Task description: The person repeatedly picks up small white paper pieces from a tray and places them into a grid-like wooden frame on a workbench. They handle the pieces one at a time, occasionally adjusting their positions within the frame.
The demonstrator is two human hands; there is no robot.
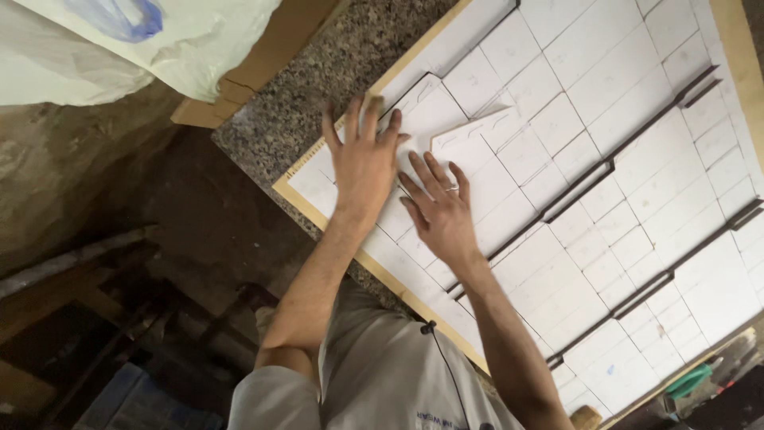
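Observation:
My left hand [363, 159] lies flat, fingers spread, on a white tile sheet [605, 199] near its corner. My right hand [440, 209] rests just beside it, fingers apart, pressing on the white tiles; a ring shows on one finger. Between the two hands a loose section of white tiles [469, 135] sits slightly raised and skewed over the sheet. The sheet is made of several small rectangular white tiles with dark stepped gaps [589, 179] between panels. It lies on a wooden-edged board [374, 263].
A speckled granite slab [318, 87] lies under the board's upper-left corner. A white plastic bag [135, 40] and cardboard [239, 87] sit at top left. Dark floor with wooden pieces [95, 302] lies at left. A green object [689, 381] sits at bottom right.

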